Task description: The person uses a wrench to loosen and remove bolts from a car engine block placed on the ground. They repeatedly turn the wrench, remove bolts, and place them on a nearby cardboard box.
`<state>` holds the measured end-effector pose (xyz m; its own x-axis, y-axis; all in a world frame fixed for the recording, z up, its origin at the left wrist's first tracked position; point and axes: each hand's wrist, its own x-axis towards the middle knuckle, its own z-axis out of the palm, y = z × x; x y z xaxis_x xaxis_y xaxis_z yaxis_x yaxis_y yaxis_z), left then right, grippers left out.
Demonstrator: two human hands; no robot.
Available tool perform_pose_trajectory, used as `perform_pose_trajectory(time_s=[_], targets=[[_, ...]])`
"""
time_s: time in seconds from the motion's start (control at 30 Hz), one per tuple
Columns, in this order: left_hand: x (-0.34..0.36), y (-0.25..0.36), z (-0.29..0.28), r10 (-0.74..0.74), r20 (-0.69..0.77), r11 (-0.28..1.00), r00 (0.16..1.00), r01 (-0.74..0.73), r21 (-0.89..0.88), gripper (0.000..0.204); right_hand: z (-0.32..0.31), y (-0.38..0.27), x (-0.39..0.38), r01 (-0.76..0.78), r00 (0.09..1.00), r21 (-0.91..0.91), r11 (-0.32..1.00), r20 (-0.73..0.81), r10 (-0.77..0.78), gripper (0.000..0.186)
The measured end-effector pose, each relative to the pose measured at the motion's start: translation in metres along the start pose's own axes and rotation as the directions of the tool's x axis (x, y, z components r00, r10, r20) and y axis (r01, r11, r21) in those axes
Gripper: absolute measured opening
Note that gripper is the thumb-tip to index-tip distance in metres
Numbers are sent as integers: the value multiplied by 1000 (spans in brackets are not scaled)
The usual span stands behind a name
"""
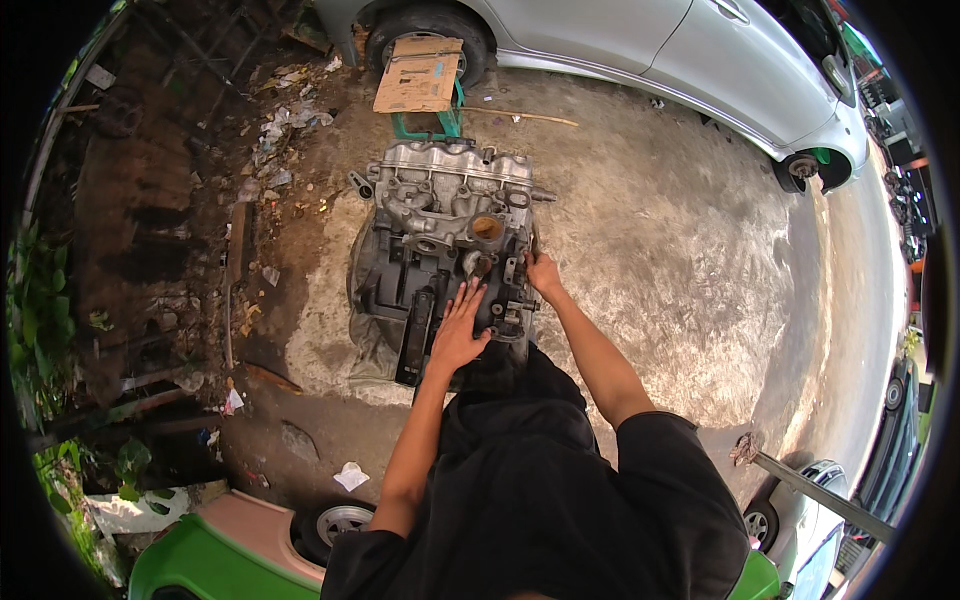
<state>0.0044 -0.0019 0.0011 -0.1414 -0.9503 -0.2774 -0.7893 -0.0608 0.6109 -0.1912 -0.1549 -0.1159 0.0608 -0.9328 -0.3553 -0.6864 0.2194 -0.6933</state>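
Observation:
A car engine [440,215] stands on the ground in front of me, its silvery ribbed cover on the far side and its dark block nearer. My left hand [460,328] lies on the dark block with its fingers stretched out, pointing away from me. Beside it is a long black flat part [415,338]. At the engine's right side, my right hand [542,274] has its fingers curled against the edge. Whatever they may hold there is too small to make out. A round brownish opening [487,229] shows in the metal between and beyond my hands.
Behind the engine, a cardboard sheet [420,75] rests on a green stool [428,125], near a silver car [600,35]. A thin stick [530,117] lies there. Litter [275,140] and a wooden plank [240,242] lie to the left. A green vehicle [215,555] is behind me.

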Motion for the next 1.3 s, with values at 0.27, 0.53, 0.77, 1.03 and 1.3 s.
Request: perform_pose_trajectory(time_s=[0.27, 0.53, 0.77, 1.03, 1.3], targets=[[0, -2, 1, 41, -29, 999, 999, -42, -31, 90, -33, -16, -82, 167, 986, 8, 986, -7, -167, 34], [0, -6, 4, 47, -24, 999, 999, -48, -24, 90, -4, 3, -146, 416, 897, -93, 904, -122, -425, 26], [3, -7, 6, 41, -2, 999, 999, -41, -22, 89, -7, 9, -158, 427, 875, 28, 904, -268, -404, 22], [2, -5, 3, 40, -9, 999, 999, -40, -36, 87, -39, 21, -103, 226, 963, 384, 895, -227, -145, 23], [1, -2, 1, 17, -1, 999, 1000, -17, -37, 86, -48, 25, -60, 75, 992, 758, 647, -125, 32, 16]])
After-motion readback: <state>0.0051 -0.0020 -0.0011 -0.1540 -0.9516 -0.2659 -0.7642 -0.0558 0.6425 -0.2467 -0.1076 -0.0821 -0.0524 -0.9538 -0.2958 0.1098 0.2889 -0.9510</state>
